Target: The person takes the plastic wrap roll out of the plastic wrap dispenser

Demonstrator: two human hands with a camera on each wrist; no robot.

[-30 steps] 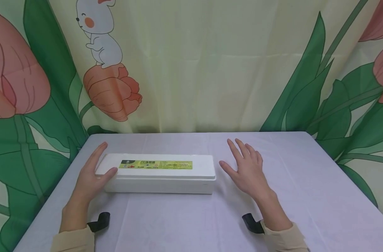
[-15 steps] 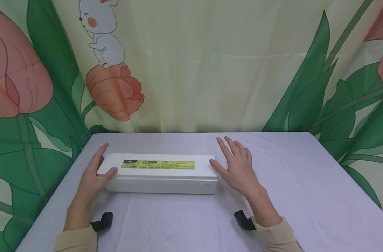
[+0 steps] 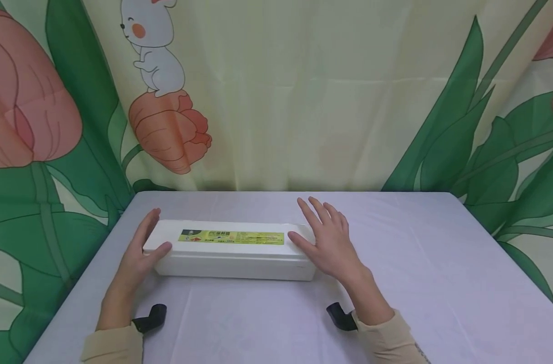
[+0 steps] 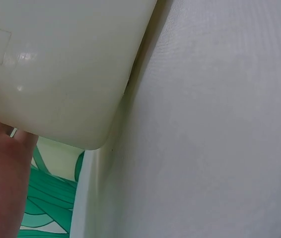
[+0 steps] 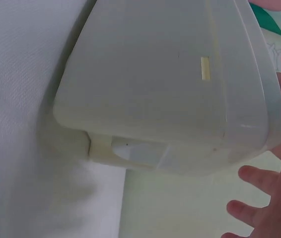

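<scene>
A long white cling film box (image 3: 240, 266) lies crosswise on the table, its lid down and a yellow-green label (image 3: 231, 237) on top. At its left end is my left hand (image 3: 137, 260), fingers extended along that end and thumb over the front corner of the lid. My right hand (image 3: 328, 247) is at the right end with fingers spread and thumb overlapping the lid. In the right wrist view, the fingertips (image 5: 252, 176) reach past the box's end (image 5: 155, 74). The left wrist view shows the box's smooth front (image 4: 71, 74), which hides most of the left fingers.
A white cloth (image 3: 254, 323) covers the table. Behind it hangs a cream curtain (image 3: 294, 101) printed with tulips and a rabbit. Black wrist mounts (image 3: 151, 318) stick out inward from both beige sleeves (image 3: 114, 346).
My right hand has moved left, from beside the box to over its right end. The left hand stays at the left end. The whole view has shifted slightly.
</scene>
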